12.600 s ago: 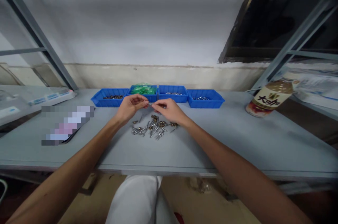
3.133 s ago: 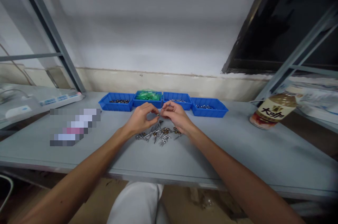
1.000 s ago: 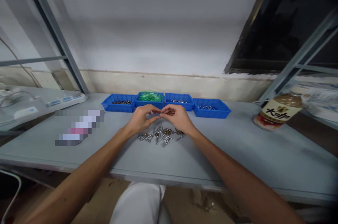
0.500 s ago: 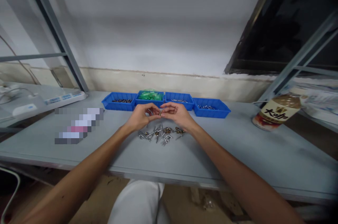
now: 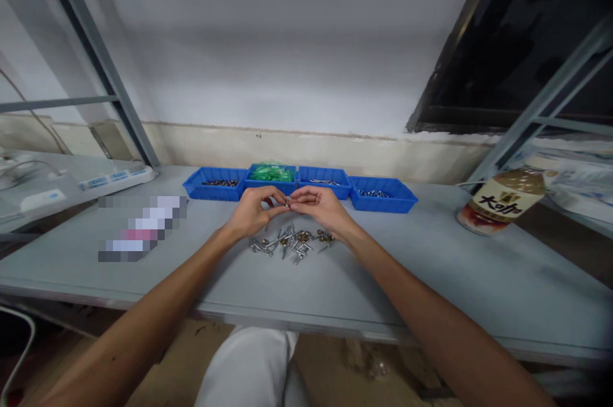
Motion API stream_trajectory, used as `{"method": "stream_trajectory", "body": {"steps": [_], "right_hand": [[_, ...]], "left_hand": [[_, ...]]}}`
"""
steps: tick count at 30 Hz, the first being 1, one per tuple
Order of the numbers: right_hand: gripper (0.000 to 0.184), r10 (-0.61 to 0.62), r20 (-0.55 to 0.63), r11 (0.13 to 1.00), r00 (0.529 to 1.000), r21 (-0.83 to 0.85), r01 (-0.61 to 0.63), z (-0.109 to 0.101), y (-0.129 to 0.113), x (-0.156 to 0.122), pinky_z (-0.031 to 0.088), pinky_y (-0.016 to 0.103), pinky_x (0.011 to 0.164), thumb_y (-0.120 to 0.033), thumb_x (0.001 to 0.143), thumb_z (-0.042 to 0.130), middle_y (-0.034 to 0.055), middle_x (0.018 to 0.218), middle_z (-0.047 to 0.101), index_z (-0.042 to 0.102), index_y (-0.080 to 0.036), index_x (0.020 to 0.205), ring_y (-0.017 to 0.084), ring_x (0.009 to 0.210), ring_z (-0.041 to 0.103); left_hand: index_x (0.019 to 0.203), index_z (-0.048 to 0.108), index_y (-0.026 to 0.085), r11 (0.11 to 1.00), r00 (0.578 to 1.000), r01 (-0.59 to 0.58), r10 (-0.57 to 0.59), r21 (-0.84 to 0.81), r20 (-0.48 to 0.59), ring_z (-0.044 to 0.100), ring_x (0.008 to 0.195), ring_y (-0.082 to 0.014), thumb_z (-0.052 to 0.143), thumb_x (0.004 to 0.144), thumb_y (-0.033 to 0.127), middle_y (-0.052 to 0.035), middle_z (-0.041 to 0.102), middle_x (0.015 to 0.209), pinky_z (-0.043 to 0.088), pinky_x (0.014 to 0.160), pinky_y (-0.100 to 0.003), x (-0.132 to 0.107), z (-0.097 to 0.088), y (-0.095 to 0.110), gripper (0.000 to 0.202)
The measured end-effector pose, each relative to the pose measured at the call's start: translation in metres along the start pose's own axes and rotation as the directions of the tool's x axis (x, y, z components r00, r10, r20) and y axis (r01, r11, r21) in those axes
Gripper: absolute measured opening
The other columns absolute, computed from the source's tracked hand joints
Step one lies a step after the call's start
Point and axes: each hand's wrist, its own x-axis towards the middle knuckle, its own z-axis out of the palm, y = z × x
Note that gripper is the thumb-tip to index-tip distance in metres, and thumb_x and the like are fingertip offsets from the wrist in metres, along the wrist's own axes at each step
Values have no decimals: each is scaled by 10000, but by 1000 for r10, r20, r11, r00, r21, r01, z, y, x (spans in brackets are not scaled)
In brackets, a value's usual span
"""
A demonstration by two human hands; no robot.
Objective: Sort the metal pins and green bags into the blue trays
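My left hand (image 5: 258, 207) and my right hand (image 5: 317, 204) meet fingertip to fingertip above the table. Both are closed in a pinch around a small metal part (image 5: 288, 202), mostly covered by the fingers; its exact kind does not show. Just below the hands lies a loose pile of silver metal pins (image 5: 288, 247) mixed with small brass-coloured pieces (image 5: 303, 236). Behind the hands stand blue bins in a row: one with dark small metal parts (image 5: 220, 183), one with green plastic packets (image 5: 272, 172), and two with silver metal pieces (image 5: 373, 193).
A tilted-looking drink bottle (image 5: 502, 202) stands at the right of the grey table (image 5: 239, 285). At the left lie a white power strip (image 5: 117, 180) and a pixelated object (image 5: 143, 228). Metal posts (image 5: 131, 119) rise at both sides, with a wall behind.
Both hands stay nearly in place, with slight finger movement around the small part, which shows a little more between the fingertips. The view has shifted very slightly.
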Motion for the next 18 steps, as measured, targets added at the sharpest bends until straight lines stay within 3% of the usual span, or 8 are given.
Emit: {"method": "stream_trajectory", "body": {"steps": [3,7,11,14,18], "right_hand": [[188,-41,75,971,996,-233,58,-6,-5,-1,496,301,722,-228,674,728,43,785,714,690,-167,847,157,739,652],[118,71,361,768,930,-615,180,-17,-14,-7,455,266,613,-172,668,674,25,713,706,719,-169,777,142,632,607],[156,133,411,702,902,-682,207,-23,-20,-11,433,254,601,-205,685,656,26,748,711,734,-185,819,137,642,596],[155,164,432,698,887,-686,205,-23,-22,-13,420,248,606,-235,685,664,22,749,701,739,-196,814,135,658,584],[129,158,470,686,868,-685,246,-18,-22,-14,403,240,607,-244,678,674,17,738,690,743,-194,776,126,655,567]], "left_hand": [[741,604,172,999,995,53,-53,2,-83,679,834,-185,702,780,309,-53,725,870,522,710,-284,1,-4,-11,174],[726,599,173,982,967,167,-144,94,-210,679,792,-190,695,755,302,-46,726,830,518,689,-290,2,-15,-32,163],[742,613,182,941,924,224,-122,254,-363,635,714,-163,679,767,322,-23,709,813,502,690,-290,3,-32,-43,157],[792,623,194,853,854,342,-107,394,-509,611,746,-173,670,785,317,-22,687,816,493,724,-309,2,-46,-43,133],[868,635,192,714,747,519,-114,469,-654,511,1069,-348,690,769,321,-119,647,976,414,868,-505,-2,-60,-41,172]]}}
